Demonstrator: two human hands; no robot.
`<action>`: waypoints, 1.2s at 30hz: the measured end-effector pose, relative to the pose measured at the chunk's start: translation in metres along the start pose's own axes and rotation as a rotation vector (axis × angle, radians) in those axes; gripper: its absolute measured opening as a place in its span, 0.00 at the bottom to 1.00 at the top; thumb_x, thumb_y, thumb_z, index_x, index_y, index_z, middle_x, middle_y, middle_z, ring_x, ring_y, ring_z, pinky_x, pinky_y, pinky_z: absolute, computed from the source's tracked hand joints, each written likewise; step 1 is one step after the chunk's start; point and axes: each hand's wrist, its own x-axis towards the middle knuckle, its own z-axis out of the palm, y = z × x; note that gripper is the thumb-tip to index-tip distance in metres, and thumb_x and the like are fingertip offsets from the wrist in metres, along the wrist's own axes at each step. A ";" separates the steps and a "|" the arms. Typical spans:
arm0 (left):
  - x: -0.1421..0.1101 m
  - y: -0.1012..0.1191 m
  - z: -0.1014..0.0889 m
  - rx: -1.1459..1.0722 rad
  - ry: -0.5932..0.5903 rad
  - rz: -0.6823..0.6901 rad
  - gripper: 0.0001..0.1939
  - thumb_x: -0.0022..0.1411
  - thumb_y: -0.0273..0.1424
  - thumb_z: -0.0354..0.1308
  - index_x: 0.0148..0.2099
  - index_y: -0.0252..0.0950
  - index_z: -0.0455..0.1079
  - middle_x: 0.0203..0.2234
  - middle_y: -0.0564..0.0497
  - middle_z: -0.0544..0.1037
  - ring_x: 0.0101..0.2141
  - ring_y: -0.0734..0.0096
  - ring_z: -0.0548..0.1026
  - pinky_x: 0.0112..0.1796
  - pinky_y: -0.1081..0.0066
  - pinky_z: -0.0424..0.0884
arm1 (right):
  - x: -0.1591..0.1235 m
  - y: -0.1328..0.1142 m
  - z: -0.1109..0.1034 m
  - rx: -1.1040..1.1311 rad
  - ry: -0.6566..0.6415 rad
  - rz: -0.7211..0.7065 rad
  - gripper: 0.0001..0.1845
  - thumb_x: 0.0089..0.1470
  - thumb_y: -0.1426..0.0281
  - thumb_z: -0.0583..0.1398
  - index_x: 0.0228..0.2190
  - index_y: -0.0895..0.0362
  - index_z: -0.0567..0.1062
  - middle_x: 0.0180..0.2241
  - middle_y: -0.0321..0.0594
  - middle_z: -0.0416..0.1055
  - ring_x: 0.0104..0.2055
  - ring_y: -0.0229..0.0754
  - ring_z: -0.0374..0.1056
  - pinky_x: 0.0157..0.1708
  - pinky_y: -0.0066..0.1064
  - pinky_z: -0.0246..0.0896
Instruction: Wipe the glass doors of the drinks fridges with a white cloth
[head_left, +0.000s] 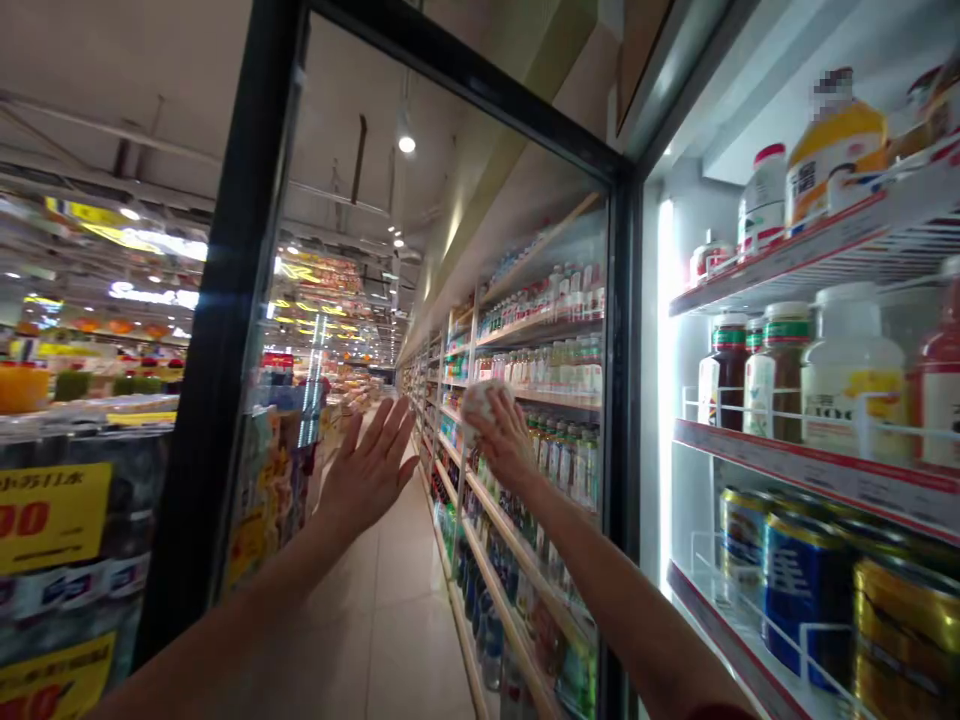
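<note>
A tall glass door (442, 260) in a black frame (196, 400) stands swung open in front of me. My right hand (506, 440) presses a crumpled white cloth (484, 400) against the pane, at about mid-height near the middle. To the left of it, my left hand (371, 465) is raised with the palm toward the glass, fingers stretched out and holding nothing. Whether that palm touches the pane, I cannot tell. Much of the cloth is covered by my right fingers.
On the right, the lit fridge holds bottles (855, 350) and cans (806, 590) on wire-fronted shelves (817, 470). Yellow price signs (52, 515) hang over packed goods at left. A tiled aisle floor (397, 610) and long stocked shelves show in the pane.
</note>
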 end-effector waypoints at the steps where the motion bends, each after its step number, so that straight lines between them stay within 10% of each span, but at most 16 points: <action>1: 0.000 0.000 0.000 -0.002 -0.010 0.000 0.30 0.64 0.37 0.44 0.65 0.34 0.42 0.62 0.45 0.51 0.62 0.61 0.46 0.60 0.55 0.43 | -0.008 0.013 -0.005 -0.032 0.087 0.152 0.22 0.54 0.73 0.50 0.49 0.50 0.69 0.62 0.39 0.48 0.65 0.47 0.39 0.59 0.48 0.46; 5: 0.002 -0.001 0.001 -0.022 -0.016 0.004 0.32 0.64 0.36 0.45 0.65 0.34 0.39 0.62 0.43 0.50 0.62 0.59 0.45 0.60 0.53 0.43 | -0.030 0.033 -0.010 -0.124 0.364 0.641 0.25 0.56 0.74 0.44 0.54 0.56 0.64 0.63 0.47 0.43 0.66 0.50 0.35 0.58 0.57 0.43; 11: -0.015 0.000 0.008 -0.034 -0.007 0.024 0.33 0.64 0.35 0.45 0.66 0.35 0.36 0.62 0.43 0.50 0.62 0.59 0.46 0.59 0.52 0.43 | -0.059 -0.029 0.008 0.007 -0.090 0.090 0.22 0.53 0.69 0.54 0.50 0.46 0.68 0.62 0.37 0.49 0.65 0.49 0.39 0.60 0.48 0.45; 17: -0.063 0.018 0.011 -0.082 -0.082 0.011 0.33 0.63 0.35 0.47 0.66 0.37 0.37 0.60 0.44 0.54 0.62 0.62 0.48 0.60 0.55 0.41 | -0.099 -0.010 -0.005 -0.188 0.262 0.731 0.27 0.57 0.73 0.43 0.57 0.56 0.57 0.64 0.49 0.40 0.66 0.52 0.33 0.57 0.58 0.43; 23: -0.064 0.017 0.010 -0.083 -0.091 0.011 0.31 0.64 0.35 0.45 0.65 0.37 0.39 0.60 0.44 0.54 0.61 0.60 0.49 0.59 0.54 0.42 | -0.123 -0.088 0.012 0.040 -0.158 0.116 0.24 0.53 0.71 0.54 0.52 0.44 0.66 0.63 0.36 0.47 0.66 0.51 0.38 0.59 0.51 0.45; 29: -0.063 0.016 0.012 -0.053 -0.106 0.044 0.30 0.64 0.34 0.44 0.65 0.35 0.39 0.61 0.43 0.52 0.62 0.59 0.48 0.59 0.53 0.42 | -0.143 -0.056 0.001 -0.125 0.191 0.749 0.26 0.56 0.74 0.46 0.57 0.55 0.59 0.64 0.48 0.38 0.66 0.55 0.32 0.57 0.60 0.43; 34: -0.069 0.012 0.014 -0.054 -0.091 0.048 0.31 0.64 0.35 0.45 0.65 0.35 0.40 0.61 0.43 0.53 0.62 0.61 0.47 0.59 0.54 0.42 | -0.148 -0.099 0.011 0.034 -0.160 0.215 0.24 0.54 0.71 0.54 0.53 0.43 0.65 0.63 0.36 0.45 0.66 0.51 0.37 0.58 0.53 0.47; 36: -0.086 0.010 0.013 -0.056 -0.077 0.001 0.32 0.63 0.35 0.46 0.66 0.35 0.40 0.61 0.43 0.54 0.62 0.61 0.47 0.59 0.54 0.43 | -0.161 -0.092 0.008 0.001 -0.174 0.237 0.23 0.54 0.71 0.53 0.51 0.43 0.66 0.63 0.37 0.47 0.65 0.52 0.39 0.58 0.54 0.47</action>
